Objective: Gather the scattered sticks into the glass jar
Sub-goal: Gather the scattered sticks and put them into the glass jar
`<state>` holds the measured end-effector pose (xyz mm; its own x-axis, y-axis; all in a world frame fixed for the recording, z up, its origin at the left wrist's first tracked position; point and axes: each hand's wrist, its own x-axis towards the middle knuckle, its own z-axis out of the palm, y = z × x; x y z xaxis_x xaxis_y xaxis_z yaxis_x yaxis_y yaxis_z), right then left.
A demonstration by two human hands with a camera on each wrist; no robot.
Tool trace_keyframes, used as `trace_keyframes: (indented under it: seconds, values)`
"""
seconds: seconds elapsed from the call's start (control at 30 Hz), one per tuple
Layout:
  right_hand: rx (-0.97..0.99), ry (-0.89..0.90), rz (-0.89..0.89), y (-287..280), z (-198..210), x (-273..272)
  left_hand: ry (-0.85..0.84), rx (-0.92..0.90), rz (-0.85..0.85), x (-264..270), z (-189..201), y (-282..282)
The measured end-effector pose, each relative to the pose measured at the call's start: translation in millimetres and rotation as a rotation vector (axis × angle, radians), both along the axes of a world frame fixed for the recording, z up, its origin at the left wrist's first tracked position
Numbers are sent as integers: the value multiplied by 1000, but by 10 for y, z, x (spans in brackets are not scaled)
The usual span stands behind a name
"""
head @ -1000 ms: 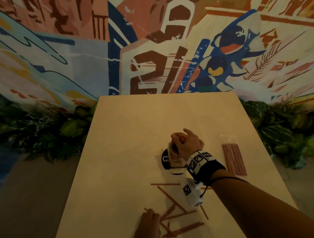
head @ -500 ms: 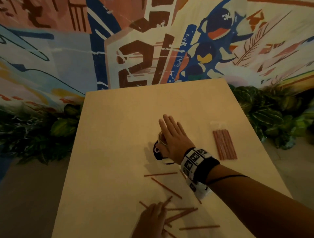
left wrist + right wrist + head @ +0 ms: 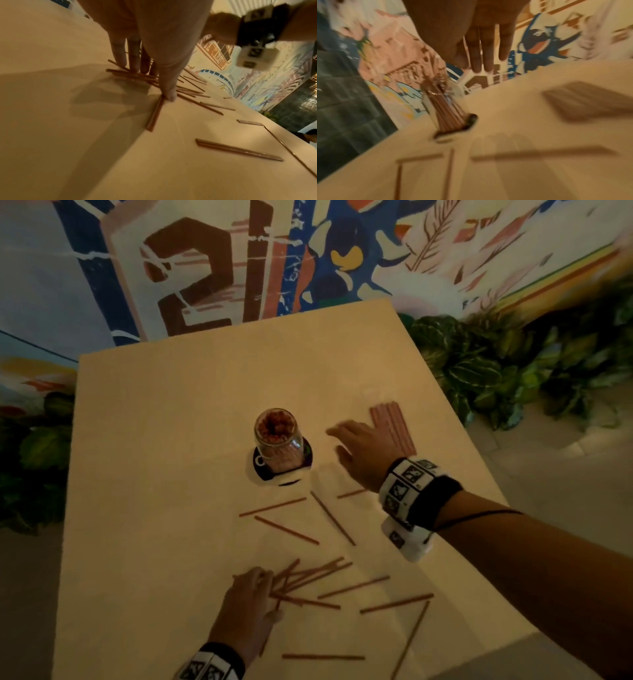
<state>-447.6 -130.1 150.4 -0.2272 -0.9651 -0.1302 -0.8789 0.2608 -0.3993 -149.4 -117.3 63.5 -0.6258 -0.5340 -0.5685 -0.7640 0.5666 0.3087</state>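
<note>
A glass jar [image 3: 278, 440] packed with reddish-brown sticks stands upright on a dark coaster [image 3: 260, 470] mid-table; the right wrist view shows the jar [image 3: 443, 106] too. My right hand [image 3: 356, 445] hovers just right of the jar with straight fingers [image 3: 481, 54], holding nothing. Several loose sticks [image 3: 286, 529] lie scattered between the jar and the near edge. My left hand [image 3: 251, 597] rests on a small pile of sticks [image 3: 308, 577]. Its straight fingertips [image 3: 120, 59] and thumb [image 3: 169, 94] press sticks [image 3: 154, 116] against the table.
A flat clear packet of sticks [image 3: 394, 428] lies beyond my right hand, also blurred in the right wrist view [image 3: 583, 102]. The beige table [image 3: 154, 474] is bordered by green plants [image 3: 496, 371] and a painted mural wall [image 3: 205, 268].
My right hand has left the jar's mouth, straightened its fingers and moved off to the right. My left hand stays on the pile of sticks near the front edge.
</note>
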Motion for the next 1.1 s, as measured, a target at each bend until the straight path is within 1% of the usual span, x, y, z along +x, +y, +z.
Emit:
trace_keyframes:
  seconds: [0.07,0.1,0.17,0.2,0.23,0.3,0.37,0.43,0.47,0.53,0.57,0.6,0.63,0.67,0.7,0.77,0.83,0.87,0.93,0.97,1.0,1.07,1.1]
  values:
    - [226,-13,-78,506,-140,-245,30,-11,-1,-24,-33,17]
    - [343,-5,-101,782,-238,-346,18,-20,-14,-42,-27,31]
    - [521,30,-109,1307,-466,-497,14,-32,-44,-63,-39,53]
    - [558,49,-108,1534,-579,-541,26,-50,-56,-73,-57,61]
    - [548,66,-113,1706,-672,-557,24,-64,-69,-83,-64,69]
    - [439,70,-134,1916,-852,-545,3,-74,-81,-102,-40,79]
    - [345,101,-149,1931,-923,-509,-18,-94,-88,-93,-80,93]
    - [331,112,-168,1834,-898,-450,-78,-113,-119,-119,-30,120]
    - [358,120,-163,1795,-906,-441,-119,-107,-115,-126,-29,131]
    - [427,141,-157,1747,-895,-429,-144,-92,-120,-143,-19,144]
    - [468,143,-155,1721,-851,-403,-132,-140,-129,-140,-43,167]
    - [497,126,-154,1702,-802,-358,-137,-100,-102,-148,-31,187]
    - [527,72,-152,1700,-753,-287,-118,-73,-40,-164,-13,210]
    - [559,6,-137,1717,-694,-196,-138,-51,-23,-178,-9,219]
    - [589,-59,-105,1753,-648,-91,-102,-77,-29,-185,-39,211]
    - [622,-134,-10,1885,-613,124,-111,-123,-33,-196,-51,189]
    - [617,-101,124,2031,-691,271,-133,-157,-44,-219,-22,166]
    - [596,-79,160,2078,-731,319,-156,-160,-48,-225,3,156]
    - [508,-56,190,2106,-812,373,-195,-150,-36,-225,24,127]
    - [497,-48,224,2104,-867,383,-213,-137,-30,-231,38,112]
    - [478,17,256,2091,-909,385,-218,-131,-19,-232,46,98]
    - [496,101,294,2102,-1099,330,-233,-129,-11,-231,52,73]
    - [512,92,307,2074,-1100,362,-238,-132,-7,-239,72,54]
